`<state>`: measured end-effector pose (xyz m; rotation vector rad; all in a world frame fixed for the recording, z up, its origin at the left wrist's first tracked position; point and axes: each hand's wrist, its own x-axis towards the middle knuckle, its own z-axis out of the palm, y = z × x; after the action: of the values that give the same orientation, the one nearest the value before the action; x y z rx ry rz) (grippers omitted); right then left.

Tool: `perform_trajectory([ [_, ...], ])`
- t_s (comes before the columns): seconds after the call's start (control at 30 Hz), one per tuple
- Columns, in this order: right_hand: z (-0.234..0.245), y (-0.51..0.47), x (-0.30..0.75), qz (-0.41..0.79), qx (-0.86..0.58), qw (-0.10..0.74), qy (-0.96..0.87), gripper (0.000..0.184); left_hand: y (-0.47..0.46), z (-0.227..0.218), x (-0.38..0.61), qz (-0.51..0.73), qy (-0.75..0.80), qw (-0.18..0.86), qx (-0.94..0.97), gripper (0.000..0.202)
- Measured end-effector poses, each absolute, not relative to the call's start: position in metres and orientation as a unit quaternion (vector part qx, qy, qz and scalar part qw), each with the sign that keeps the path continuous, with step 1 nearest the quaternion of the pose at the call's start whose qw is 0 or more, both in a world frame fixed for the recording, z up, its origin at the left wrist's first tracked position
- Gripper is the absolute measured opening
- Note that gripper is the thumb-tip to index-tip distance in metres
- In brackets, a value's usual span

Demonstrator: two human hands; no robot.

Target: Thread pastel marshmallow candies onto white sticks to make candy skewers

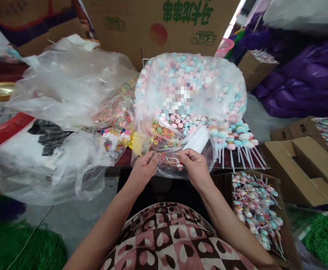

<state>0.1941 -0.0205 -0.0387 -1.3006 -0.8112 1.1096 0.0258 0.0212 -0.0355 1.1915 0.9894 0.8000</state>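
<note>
Left hand and right hand, fingers tight on clear bag at dark table edge, boxes around.

cardboard box | green Chinese print | cannot be read

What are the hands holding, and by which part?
Both the left hand and right hand pinch the clear candy bag at its near bottom edge, fingertips on the crumpled plastic.

left hand, right hand, pinching candy bag
</note>
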Motion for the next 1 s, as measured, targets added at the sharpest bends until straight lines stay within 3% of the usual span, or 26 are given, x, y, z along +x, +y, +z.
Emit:
perform_trajectory([
  [0.13,-0.035,-0.028,0.203,0.390,-0.617,0.558,-0.396,0.044,0.021,-0.042,0.035,0.347,0.411,0.659,0.526,0.035],
  [0.3,-0.028,-0.038,0.207,0.284,-0.646,0.520,-0.481,0.055,0.018,-0.040,0.049,0.361,0.422,0.676,0.484,0.049],
  [0.47,-0.013,-0.056,0.249,0.221,-0.668,0.549,-0.450,0.039,0.023,-0.036,0.048,0.376,0.437,0.663,0.477,0.048],
  [0.53,-0.009,-0.064,0.286,0.126,-0.723,0.562,-0.382,0.032,0.027,-0.037,0.046,0.406,0.438,0.657,0.459,0.047],
  [0.6,-0.009,-0.069,0.325,0.008,-0.778,0.511,-0.365,0.031,0.029,-0.040,0.045,0.432,0.429,0.665,0.432,0.046],
  [0.67,-0.012,-0.069,0.356,-0.066,-0.826,0.398,-0.393,0.031,0.029,-0.042,0.047,0.448,0.417,0.683,0.399,0.045],
  [0.77,-0.019,-0.064,0.378,-0.059,-0.884,0.212,-0.411,0.030,0.029,-0.041,0.050,0.462,0.414,0.702,0.350,0.041],
  [0.83,-0.024,-0.059,0.379,-0.040,-0.902,0.139,-0.408,0.028,0.030,-0.039,0.050,0.466,0.414,0.715,0.317,0.040],
  [0.93,-0.031,-0.058,0.379,-0.045,-0.914,0.141,-0.377,0.031,0.032,-0.033,0.048,0.472,0.393,0.741,0.274,0.045],
  [1.0,-0.035,-0.061,0.381,-0.054,-0.907,0.227,-0.352,0.033,0.034,-0.031,0.045,0.477,0.369,0.755,0.256,0.047],
])
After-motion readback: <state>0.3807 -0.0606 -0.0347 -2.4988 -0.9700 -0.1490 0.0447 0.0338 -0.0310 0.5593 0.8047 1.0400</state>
